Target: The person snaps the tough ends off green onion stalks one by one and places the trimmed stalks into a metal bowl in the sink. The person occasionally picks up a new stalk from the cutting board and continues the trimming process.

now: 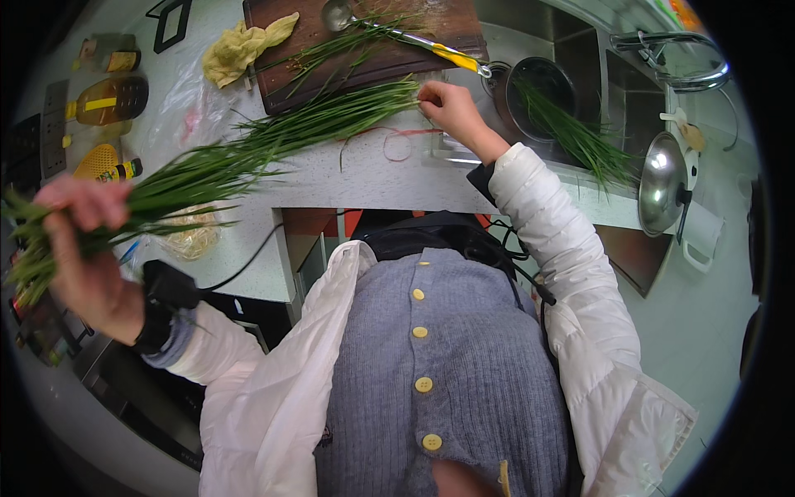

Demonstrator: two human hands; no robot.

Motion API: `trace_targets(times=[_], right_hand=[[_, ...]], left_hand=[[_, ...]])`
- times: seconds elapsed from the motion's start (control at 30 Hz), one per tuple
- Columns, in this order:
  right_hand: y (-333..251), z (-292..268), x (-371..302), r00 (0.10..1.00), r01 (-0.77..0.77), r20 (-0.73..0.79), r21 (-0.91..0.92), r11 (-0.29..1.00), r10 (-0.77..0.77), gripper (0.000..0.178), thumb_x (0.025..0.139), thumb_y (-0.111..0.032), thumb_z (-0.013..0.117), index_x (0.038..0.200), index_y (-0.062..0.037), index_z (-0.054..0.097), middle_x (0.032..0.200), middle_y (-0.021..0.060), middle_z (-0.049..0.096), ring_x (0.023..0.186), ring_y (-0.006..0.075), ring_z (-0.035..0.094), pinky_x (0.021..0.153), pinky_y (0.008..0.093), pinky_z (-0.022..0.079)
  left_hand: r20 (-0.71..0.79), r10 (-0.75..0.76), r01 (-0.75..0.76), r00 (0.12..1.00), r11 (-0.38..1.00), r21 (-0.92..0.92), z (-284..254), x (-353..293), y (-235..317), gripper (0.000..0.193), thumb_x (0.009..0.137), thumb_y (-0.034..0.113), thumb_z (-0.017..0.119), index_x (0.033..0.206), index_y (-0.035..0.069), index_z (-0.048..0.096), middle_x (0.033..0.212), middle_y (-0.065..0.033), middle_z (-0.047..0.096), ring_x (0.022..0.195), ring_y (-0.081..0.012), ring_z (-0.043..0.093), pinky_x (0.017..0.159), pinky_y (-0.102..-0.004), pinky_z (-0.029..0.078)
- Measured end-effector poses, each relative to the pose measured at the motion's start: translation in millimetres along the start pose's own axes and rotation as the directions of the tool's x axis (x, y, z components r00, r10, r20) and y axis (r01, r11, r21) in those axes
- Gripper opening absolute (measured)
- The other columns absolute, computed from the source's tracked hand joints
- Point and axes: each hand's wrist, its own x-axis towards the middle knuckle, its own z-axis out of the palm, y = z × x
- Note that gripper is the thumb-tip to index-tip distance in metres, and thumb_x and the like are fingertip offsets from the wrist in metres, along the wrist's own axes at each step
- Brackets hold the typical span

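A long bunch of garlic chives (273, 139) stretches across the counter between my hands. My left hand (87, 240), slightly blurred, is wrapped round the leafy end at the far left, beyond the counter's edge. At the other end, my right hand (451, 108) pinches the pale stem tips near the sink. More chives (571, 132) lie over a dark pot (540, 95) in the sink. Loose chives (331, 54) are scattered on the wooden cutting board (451, 21), beside a ladle (397, 35) with a yellow handle. A thin red tie (397, 145) rests on the counter.
At the left stand oil and sauce bottles (112, 99) beside a crumpled plastic bag (186, 108). A yellow cloth (244, 51) touches the cutting board. The faucet (675, 62) rises at the right; a metal lid (662, 182) sits by the sink's right end. A cable (257, 261) trails from my left wrist.
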Motion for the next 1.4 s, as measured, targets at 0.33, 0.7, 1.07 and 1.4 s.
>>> trace_targets(times=[0.33, 0.7, 1.07, 1.4], right_hand=[[0.4, -14.5, 5.4, 0.995, -0.016, -0.100, -0.064, 0.998, 0.010, 0.017, 0.083, -0.012, 0.066, 0.096, -0.0019, 0.066, 0.084, 0.0108, 0.069, 0.073, 0.0182, 0.065, 0.068, 0.0300, 0.052], [-28.2, -17.2, -3.1, 0.999, 0.033, -0.029, 0.142, 0.989, -0.029, 0.013, 0.090, -0.011, 0.064, 0.093, 0.0018, 0.065, 0.077, 0.0025, 0.062, 0.068, 0.0083, 0.056, 0.063, 0.0237, 0.047], [-115.7, -77.3, -25.0, 0.971, 0.132, 0.149, 0.319, 0.939, -0.187, 0.014, 0.090, -0.011, 0.065, 0.095, 0.0023, 0.064, 0.078, 0.0026, 0.063, 0.073, 0.0070, 0.058, 0.066, 0.0230, 0.048], [-130.4, -83.1, -25.1, 0.968, 0.041, 0.146, 0.707, 0.706, -0.202, 0.024, 0.090, -0.006, 0.063, 0.113, 0.0022, 0.060, 0.094, 0.0041, 0.066, 0.084, 0.0096, 0.063, 0.078, 0.0238, 0.051]], left_hand=[[-0.030, -0.229, 0.215, 0.973, 0.852, 0.477, 51.6, 30.7, -45.6, 0.020, 0.092, 0.015, 0.064, 0.105, 0.000, 0.064, 0.083, 0.0001, 0.062, 0.070, -0.0055, 0.053, 0.062, -0.0201, 0.041], [0.189, -0.169, 0.062, 0.967, 0.881, 0.469, 114.2, 31.5, -124.5, 0.022, 0.083, 0.013, 0.072, 0.097, -0.001, 0.064, 0.080, -0.0104, 0.067, 0.066, -0.0183, 0.059, 0.066, -0.0279, 0.048], [0.480, -0.285, 0.171, 0.830, 0.948, 0.267, 155.5, 39.3, -125.5, 0.020, 0.083, 0.012, 0.072, 0.099, 0.000, 0.068, 0.076, -0.0032, 0.066, 0.066, -0.0100, 0.057, 0.064, -0.0251, 0.047], [0.511, -0.552, 0.612, 0.659, 0.788, 0.062, 154.8, 37.9, -104.7, 0.016, 0.080, 0.011, 0.074, 0.091, 0.002, 0.064, 0.072, -0.0030, 0.069, 0.046, -0.0025, 0.043, 0.040, -0.0192, 0.031]])
